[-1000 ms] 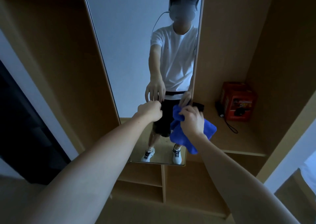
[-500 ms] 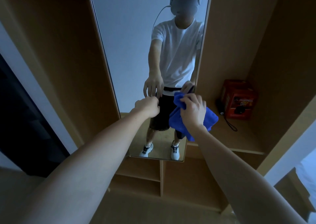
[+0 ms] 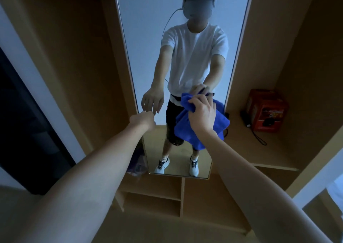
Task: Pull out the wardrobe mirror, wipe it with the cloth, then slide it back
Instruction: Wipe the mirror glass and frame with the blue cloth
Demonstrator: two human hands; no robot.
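Wiping: cloth [image 3: 202, 125] bunched in right hand [image 3: 202, 112], now higher on mirror [image 3: 148, 38].
Steadying: left hand [image 3: 143, 121] at frame centre, fingers loosely curled, holding nothing.

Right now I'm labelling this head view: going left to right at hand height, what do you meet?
Left hand → blue cloth gripped by right hand → black strap gadget → red box.

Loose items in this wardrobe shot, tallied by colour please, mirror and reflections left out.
Blue: 1, the cloth gripped by the right hand
Red: 1, the box on the shelf
Black: 1, the small device with a cord
Total: 3
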